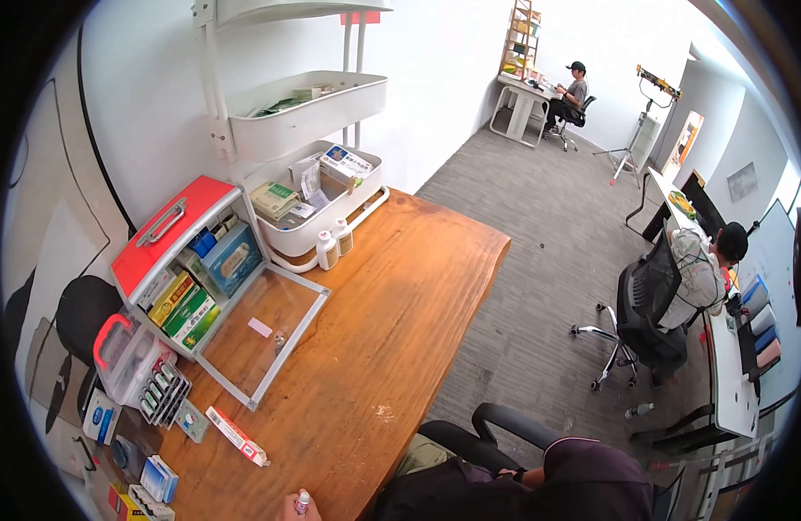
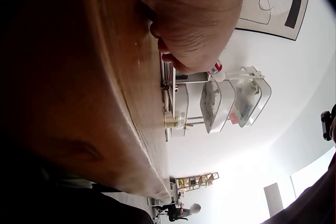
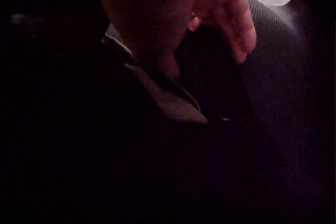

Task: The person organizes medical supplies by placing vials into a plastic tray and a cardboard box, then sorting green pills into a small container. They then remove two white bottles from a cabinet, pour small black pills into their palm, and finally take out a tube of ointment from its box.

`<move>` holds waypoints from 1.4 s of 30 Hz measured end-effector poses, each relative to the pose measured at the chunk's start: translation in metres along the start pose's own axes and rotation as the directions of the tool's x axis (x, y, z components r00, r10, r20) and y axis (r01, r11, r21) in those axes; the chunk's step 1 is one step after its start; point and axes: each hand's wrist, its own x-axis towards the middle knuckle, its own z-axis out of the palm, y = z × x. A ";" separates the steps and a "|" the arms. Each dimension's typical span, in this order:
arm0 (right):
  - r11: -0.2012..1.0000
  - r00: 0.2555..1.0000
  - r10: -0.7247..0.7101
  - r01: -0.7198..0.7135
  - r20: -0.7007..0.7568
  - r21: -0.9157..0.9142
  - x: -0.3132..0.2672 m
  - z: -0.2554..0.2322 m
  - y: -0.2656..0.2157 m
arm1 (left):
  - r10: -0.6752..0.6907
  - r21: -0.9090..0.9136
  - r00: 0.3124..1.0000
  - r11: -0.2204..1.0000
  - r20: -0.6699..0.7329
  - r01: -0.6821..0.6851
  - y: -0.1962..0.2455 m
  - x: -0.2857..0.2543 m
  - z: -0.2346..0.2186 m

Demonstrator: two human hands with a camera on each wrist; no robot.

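At the bottom edge of the head view, my left hand (image 1: 296,509) grips a small bottle (image 1: 303,499) upright, its white cap above the curled fingers. The left wrist view shows this hand (image 2: 197,22) low over the wooden table, with the red-and-white bottle (image 2: 216,68) poking out past it. A long white-and-red carton (image 1: 237,437) lies nearby. In the dim right wrist view, my right hand (image 3: 210,16) holds a dark, flat object (image 3: 218,85) between thumb and fingers, beside a fold of cloth (image 3: 165,95). I cannot tell what that object is.
A red-topped medicine case (image 1: 174,226) stands with its clear door (image 1: 266,334) lowered onto the table (image 1: 392,304). Behind it is a white tiered cart (image 1: 309,113), with two white bottles (image 1: 327,250) alongside. Small boxes (image 1: 160,479) line the left edge. Two people sit farther off.
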 end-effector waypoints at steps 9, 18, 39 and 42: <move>1.000 0.999 -0.001 0.001 -0.043 -0.010 0.012 -0.016 -0.012 | -0.002 -0.003 1.000 1.000 0.001 0.002 -0.001 0.002 -0.001; 0.954 0.982 0.087 -0.033 0.169 -0.297 0.077 -0.077 -0.094 | -0.073 0.002 0.997 0.997 0.028 0.073 0.000 0.008 -0.005; 0.773 0.855 0.308 0.030 0.417 -0.633 0.115 -0.047 -0.128 | -0.026 -0.130 0.995 0.991 -0.092 0.013 -0.034 -0.009 0.013; 0.766 0.845 0.338 0.009 0.415 -0.643 0.107 -0.041 -0.118 | -0.047 -0.136 0.997 0.990 -0.068 0.037 -0.029 -0.010 0.010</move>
